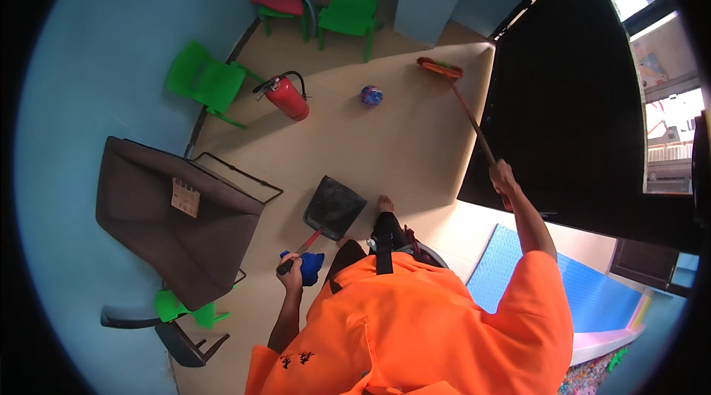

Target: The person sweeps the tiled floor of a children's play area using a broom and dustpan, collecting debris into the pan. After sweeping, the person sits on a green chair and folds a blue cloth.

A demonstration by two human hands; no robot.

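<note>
My left hand (293,270) is closed round the dark grip of a long-handled dustpan (335,208), whose black pan lies low by my feet. Beside that hand is a bunched blue cloth (312,268); whether my fingers also hold it I cannot tell. Out to the right, my right hand (503,178) grips the stick of a broom (471,119). The broom's orange head (441,68) rests at the far right of the floor, near the dark panel. A small blue patterned ball (371,96) lies on the floor left of the broom head.
A red fire extinguisher (289,99) stands left of the ball. Green chairs (351,2) line the far and left walls. A grey-brown padded chair (178,210) is at left. A black panel (566,91) borders the right side, with a blue mat (548,276) nearer me.
</note>
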